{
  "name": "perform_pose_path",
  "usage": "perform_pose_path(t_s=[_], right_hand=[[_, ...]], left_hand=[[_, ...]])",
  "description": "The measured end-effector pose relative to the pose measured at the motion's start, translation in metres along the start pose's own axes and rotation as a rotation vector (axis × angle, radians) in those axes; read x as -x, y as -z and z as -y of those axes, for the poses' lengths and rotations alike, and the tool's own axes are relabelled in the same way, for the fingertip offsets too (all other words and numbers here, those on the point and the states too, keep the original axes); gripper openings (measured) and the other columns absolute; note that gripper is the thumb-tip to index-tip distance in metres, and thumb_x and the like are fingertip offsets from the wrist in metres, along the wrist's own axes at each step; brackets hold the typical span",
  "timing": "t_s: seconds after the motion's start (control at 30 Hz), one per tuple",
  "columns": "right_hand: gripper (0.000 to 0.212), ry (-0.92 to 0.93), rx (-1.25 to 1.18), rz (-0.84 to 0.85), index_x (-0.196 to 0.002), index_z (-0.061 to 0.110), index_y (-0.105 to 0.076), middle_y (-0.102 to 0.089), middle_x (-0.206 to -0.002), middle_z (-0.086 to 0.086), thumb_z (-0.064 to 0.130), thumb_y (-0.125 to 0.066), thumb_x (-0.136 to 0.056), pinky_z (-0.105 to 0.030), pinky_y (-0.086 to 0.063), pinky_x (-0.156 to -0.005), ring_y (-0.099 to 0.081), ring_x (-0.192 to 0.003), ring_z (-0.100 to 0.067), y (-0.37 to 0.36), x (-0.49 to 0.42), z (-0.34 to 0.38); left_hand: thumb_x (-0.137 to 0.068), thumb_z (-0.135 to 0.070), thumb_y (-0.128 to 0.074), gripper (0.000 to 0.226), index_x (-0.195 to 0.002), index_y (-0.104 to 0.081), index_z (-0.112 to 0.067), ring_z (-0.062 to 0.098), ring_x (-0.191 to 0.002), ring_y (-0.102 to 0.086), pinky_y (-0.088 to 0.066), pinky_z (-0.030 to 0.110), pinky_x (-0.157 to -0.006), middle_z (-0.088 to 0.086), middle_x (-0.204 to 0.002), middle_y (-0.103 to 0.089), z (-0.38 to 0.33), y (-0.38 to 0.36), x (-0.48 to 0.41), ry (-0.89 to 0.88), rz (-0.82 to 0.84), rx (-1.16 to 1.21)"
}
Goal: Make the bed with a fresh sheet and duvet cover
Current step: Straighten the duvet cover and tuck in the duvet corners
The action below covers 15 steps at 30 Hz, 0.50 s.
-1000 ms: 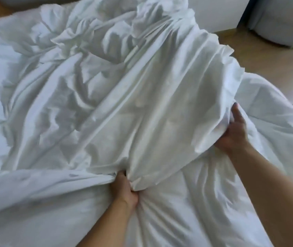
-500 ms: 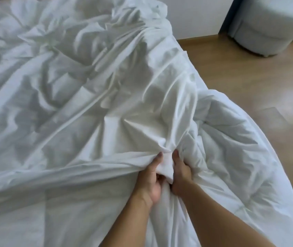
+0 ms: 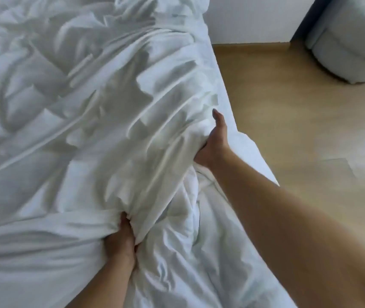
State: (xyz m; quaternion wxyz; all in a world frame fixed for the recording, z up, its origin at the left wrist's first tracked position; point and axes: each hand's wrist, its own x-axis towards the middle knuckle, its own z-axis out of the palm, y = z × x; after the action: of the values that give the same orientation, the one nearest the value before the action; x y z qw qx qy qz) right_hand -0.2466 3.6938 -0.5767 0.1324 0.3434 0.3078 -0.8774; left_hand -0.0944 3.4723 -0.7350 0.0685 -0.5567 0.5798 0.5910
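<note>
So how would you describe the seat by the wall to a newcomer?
Start at the bed; the wooden floor runs to its right. In the far right corner stands the upholstered seat: rounded, pale grey, the only object on those boards.

The left hand (image 3: 121,241) grips a bunch of the white duvet cover (image 3: 101,121). The right hand (image 3: 214,145) clutches its edge, with the wooden floor (image 3: 299,112) just right of those fingers (image 3: 202,154).

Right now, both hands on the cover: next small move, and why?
Probably pull the cover toward the body. Left hand and right hand each grip its bunched edge, and bare duvet shows below that edge.
</note>
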Motion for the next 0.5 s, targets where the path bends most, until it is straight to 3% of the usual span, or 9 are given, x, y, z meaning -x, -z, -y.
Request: perform_pose_path(t_s=[0.07, 0.17, 0.27, 0.33, 0.37, 0.43, 0.5], right_hand=[[0.069, -0.079, 0.005, -0.043, -0.126, 0.014, -0.066, -0.072, -0.117, -0.017, 0.066, -0.062, -0.082, -0.052, -0.049, -0.102, -0.070, -0.108, -0.037, 0.017, -0.016, 0.026], [0.073, -0.170, 0.019, -0.067, -0.127, 0.011, -0.064, -0.074, -0.112, -0.019, 0.070, -0.059, -0.084, -0.053, -0.052, -0.099, -0.072, -0.102, -0.039, 0.040, -0.021, 0.023], [0.065, -0.127, 0.046, -0.205, -0.123, 0.018, -0.068, -0.076, -0.109, -0.010, 0.069, -0.062, -0.083, -0.049, -0.053, -0.100, -0.073, -0.101, -0.032, 0.068, -0.005, 0.029], [0.057, -0.081, 0.071, -0.233, -0.122, 0.021, -0.070, -0.076, -0.111, -0.005, 0.065, -0.058, -0.087, -0.044, -0.051, -0.102, -0.072, -0.104, -0.027, 0.090, 0.014, 0.041], [0.054, -0.058, 0.077, -0.196, -0.121, 0.019, -0.071, -0.076, -0.111, -0.005, 0.060, -0.054, -0.091, -0.041, -0.051, -0.101, -0.072, -0.105, -0.027, 0.100, 0.023, 0.049], [0.042, -0.023, 0.080, -0.105, -0.106, 0.009, -0.073, -0.076, -0.102, -0.005, 0.040, -0.050, -0.092, -0.036, -0.054, -0.090, -0.072, -0.098, -0.025, 0.118, 0.039, 0.067], [0.020, 0.020, 0.058, -0.032, -0.082, 0.007, -0.069, -0.067, -0.084, -0.006, 0.012, -0.057, -0.067, -0.030, -0.053, -0.078, -0.063, -0.084, -0.023, 0.118, 0.050, 0.083]], left_hand=[[-0.074, -0.065, -0.073, 0.044, -0.094, -0.066, -0.025, 0.025, -0.087, -0.070, -0.061, 0.046, -0.078, 0.005, -0.103, -0.072, -0.003, -0.004, -0.003, -0.033, -0.014, -0.014], [-0.069, -0.068, -0.073, 0.050, -0.091, -0.067, -0.024, 0.026, -0.088, -0.070, -0.062, 0.046, -0.078, 0.005, -0.099, -0.072, -0.002, -0.001, -0.001, -0.039, -0.053, -0.017], [-0.075, -0.067, -0.069, 0.062, -0.109, -0.071, -0.015, 0.029, -0.100, -0.068, -0.058, 0.046, -0.089, 0.010, -0.111, -0.071, -0.003, 0.001, 0.017, -0.124, -0.180, -0.093], [-0.078, -0.066, -0.067, 0.058, -0.096, -0.073, -0.011, 0.028, -0.097, -0.070, -0.058, 0.044, -0.087, 0.011, -0.103, -0.074, -0.010, -0.003, 0.054, -0.202, -0.244, -0.061], [-0.073, -0.069, -0.067, 0.058, -0.084, -0.073, -0.012, 0.024, -0.091, -0.072, -0.059, 0.040, -0.081, 0.007, -0.092, -0.076, -0.016, -0.009, 0.079, -0.231, -0.212, -0.025], [-0.064, -0.072, -0.069, 0.056, -0.076, -0.075, -0.018, 0.007, -0.079, -0.072, -0.055, 0.025, -0.071, -0.007, -0.077, -0.076, -0.018, -0.033, 0.127, -0.381, 0.044, -0.053], [-0.067, -0.060, -0.073, 0.048, -0.098, -0.075, -0.023, -0.002, -0.090, -0.067, -0.051, 0.018, -0.079, -0.016, -0.095, -0.074, -0.018, -0.062, 0.176, -0.636, 0.451, -0.216]])
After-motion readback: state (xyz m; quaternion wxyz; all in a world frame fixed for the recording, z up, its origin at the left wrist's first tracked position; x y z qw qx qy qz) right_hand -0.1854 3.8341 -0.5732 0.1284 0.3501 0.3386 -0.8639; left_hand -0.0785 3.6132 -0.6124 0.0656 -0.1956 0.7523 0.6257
